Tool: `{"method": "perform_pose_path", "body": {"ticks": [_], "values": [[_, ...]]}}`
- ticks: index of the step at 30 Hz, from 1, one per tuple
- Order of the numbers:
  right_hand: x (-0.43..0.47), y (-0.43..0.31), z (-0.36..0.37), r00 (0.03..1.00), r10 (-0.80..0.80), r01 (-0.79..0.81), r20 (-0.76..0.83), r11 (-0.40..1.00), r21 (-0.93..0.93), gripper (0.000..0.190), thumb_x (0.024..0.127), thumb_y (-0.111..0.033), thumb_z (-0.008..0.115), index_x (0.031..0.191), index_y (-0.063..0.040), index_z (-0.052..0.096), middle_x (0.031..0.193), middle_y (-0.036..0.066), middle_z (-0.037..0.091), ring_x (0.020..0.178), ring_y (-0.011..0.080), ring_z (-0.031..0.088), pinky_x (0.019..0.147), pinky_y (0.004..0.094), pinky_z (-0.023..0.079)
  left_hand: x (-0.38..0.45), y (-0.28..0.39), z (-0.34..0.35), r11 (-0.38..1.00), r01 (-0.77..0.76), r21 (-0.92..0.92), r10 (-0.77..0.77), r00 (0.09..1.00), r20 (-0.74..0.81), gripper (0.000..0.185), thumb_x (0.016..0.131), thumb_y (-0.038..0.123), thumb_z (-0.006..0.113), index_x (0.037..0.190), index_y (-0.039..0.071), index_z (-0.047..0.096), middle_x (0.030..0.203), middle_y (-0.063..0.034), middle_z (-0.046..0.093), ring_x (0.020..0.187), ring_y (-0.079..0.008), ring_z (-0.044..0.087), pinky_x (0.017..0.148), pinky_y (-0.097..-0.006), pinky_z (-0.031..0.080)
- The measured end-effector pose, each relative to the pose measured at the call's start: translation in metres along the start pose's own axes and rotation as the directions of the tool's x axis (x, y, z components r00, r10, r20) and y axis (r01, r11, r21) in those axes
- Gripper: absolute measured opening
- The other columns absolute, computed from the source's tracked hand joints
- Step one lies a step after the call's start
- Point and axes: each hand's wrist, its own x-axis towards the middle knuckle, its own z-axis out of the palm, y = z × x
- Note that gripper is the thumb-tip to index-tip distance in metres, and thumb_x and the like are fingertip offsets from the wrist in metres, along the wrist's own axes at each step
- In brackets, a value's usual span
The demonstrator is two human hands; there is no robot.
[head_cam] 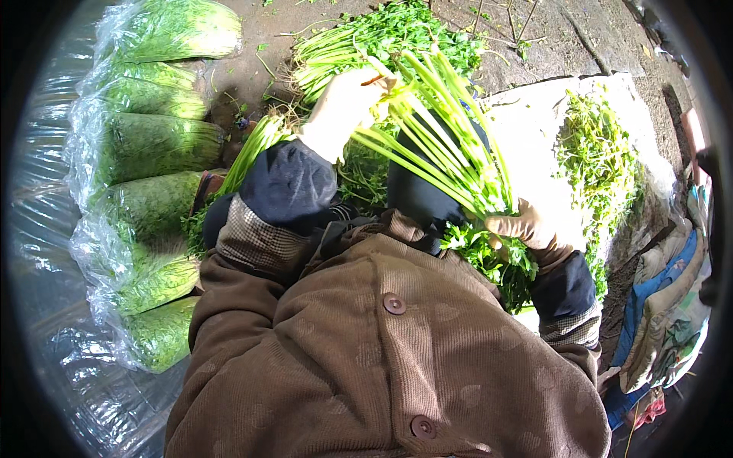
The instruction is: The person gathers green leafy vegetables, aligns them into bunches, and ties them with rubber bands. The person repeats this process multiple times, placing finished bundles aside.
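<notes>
A bunch of leafy green celery (441, 137) slants in front of me, its pale stalk ends up and its leaves down to the right. My right hand (521, 226) is closed around the bunch just above the leaves. At the upper end, my left hand (349, 109) has its fingers on the pale stalk ends; strong glare washes out its detail. A loose pile of celery (389, 46) with roots lies on the ground beyond the left hand. More rooted stalks (252, 151) lie beside my left forearm.
Several celery bundles (166, 143) lie in a row on clear plastic sheeting (51, 240) at the left. At the right, loose greens (598, 166) lie on a pale sheet (527, 114). Folded cloths (658, 309) lie at the far right. Thin sticks (512, 23) stand at the top.
</notes>
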Motion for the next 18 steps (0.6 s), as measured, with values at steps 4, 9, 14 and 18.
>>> {"method": "perform_pose_path", "body": {"ticks": [4, 9, 14, 18], "values": [[0.000, -0.004, 0.001, 0.998, -0.037, 0.036, 0.050, 0.999, 0.018, 0.056, 0.089, -0.029, 0.079, 0.132, -0.002, 0.056, 0.104, 0.009, 0.070, 0.073, 0.0166, 0.067, 0.063, 0.0293, 0.054, -0.001, 0.007, -0.034, 0.989, -0.040, 0.145, 0.027, 0.996, 0.091, 0.021, 0.101, 0.020, 0.059, 0.110, 0.004, 0.068, 0.074, -0.0030, 0.065, 0.052, -0.0049, 0.050, 0.044, -0.0199, 0.036], [0.000, -0.009, 0.006, 0.999, -0.030, 0.030, 0.014, 1.000, -0.002, 0.055, 0.090, -0.028, 0.078, 0.133, -0.001, 0.055, 0.110, 0.012, 0.071, 0.071, 0.0166, 0.067, 0.062, 0.0290, 0.054, 0.012, 0.018, -0.091, 0.902, -0.314, 0.295, 0.421, 0.786, -0.453, 0.017, 0.096, 0.015, 0.062, 0.108, 0.005, 0.071, 0.092, -0.0050, 0.072, 0.073, -0.0115, 0.064, 0.062, -0.0248, 0.051], [-0.001, -0.017, 0.007, 0.998, -0.030, 0.030, 0.053, 1.000, 0.007, 0.059, 0.090, -0.025, 0.078, 0.137, -0.001, 0.052, 0.114, 0.013, 0.070, 0.070, 0.0167, 0.066, 0.062, 0.0294, 0.054, 0.040, -0.005, -0.078, 0.664, -0.427, 0.614, 0.409, 0.894, 0.180, 0.033, 0.094, 0.036, 0.070, 0.113, 0.009, 0.071, 0.113, -0.0086, 0.070, 0.108, -0.0170, 0.063, 0.094, -0.0307, 0.048], [-0.001, -0.018, 0.009, 0.999, 0.013, -0.013, 0.036, 1.000, 0.005, 0.061, 0.090, -0.026, 0.078, 0.138, -0.002, 0.050, 0.110, 0.012, 0.070, 0.071, 0.0165, 0.066, 0.063, 0.0293, 0.054, 0.067, -0.002, -0.057, 0.753, -0.211, 0.624, -0.027, 0.936, 0.350, 0.032, 0.092, 0.030, 0.072, 0.112, 0.005, 0.070, 0.108, -0.0077, 0.072, 0.104, -0.0172, 0.065, 0.092, -0.0285, 0.049]]}}
